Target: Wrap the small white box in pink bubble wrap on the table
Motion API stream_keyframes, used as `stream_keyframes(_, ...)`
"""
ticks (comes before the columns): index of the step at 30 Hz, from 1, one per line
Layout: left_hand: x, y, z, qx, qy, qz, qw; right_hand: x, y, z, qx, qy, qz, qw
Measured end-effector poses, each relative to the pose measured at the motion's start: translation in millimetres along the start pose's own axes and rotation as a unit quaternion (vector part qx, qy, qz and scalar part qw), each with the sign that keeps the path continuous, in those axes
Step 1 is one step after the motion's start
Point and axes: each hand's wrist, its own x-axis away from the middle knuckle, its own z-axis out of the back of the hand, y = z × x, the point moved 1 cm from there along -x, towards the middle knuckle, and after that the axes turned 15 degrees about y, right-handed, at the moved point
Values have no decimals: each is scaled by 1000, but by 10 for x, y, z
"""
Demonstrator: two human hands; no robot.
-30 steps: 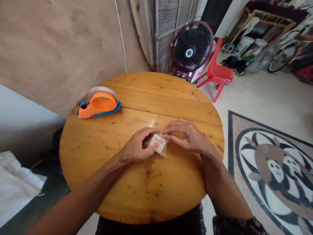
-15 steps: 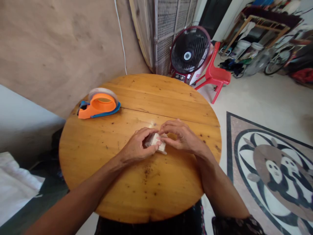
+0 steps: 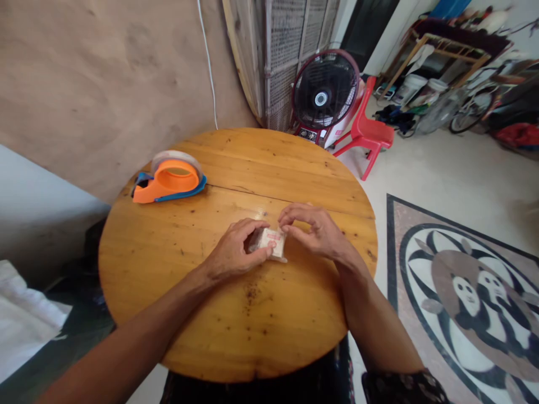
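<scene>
A small cream-coloured block with red print (image 3: 275,238), wrapped in clear plastic, rests on the round wooden table (image 3: 202,314). My left hand (image 3: 240,247) grips it from the left, with the thumb on its near side and the fingers at its far side. Loose plastic film shows between this thumb and fingers. At the block's far right corner, my right hand (image 3: 311,229) has its thumb and index finger pinched together. Whatever lies between those fingertips is too small to make out.
An orange and blue tape dispenser (image 3: 172,178) with a roll of tape stands at the table's far left. Beyond the table are a fan (image 3: 325,92) and a red plastic chair (image 3: 370,132). A panda-patterned floor design (image 3: 467,303) lies to the right.
My right hand has drawn back slightly to the right from the block, uncovering more of its red-printed top. My left hand keeps its grip in nearly the same place.
</scene>
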Motion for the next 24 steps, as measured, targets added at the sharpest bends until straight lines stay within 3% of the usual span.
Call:
stream_keyframes(12, 2, 0, -1, 2, 2, -1, 1000, 18, 17, -158, 63, -14, 53, 996)
stream_keyframes(24, 9, -35, -18, -10, 11, -10, 1000, -3, 61, -210, 34, 14, -65, 997)
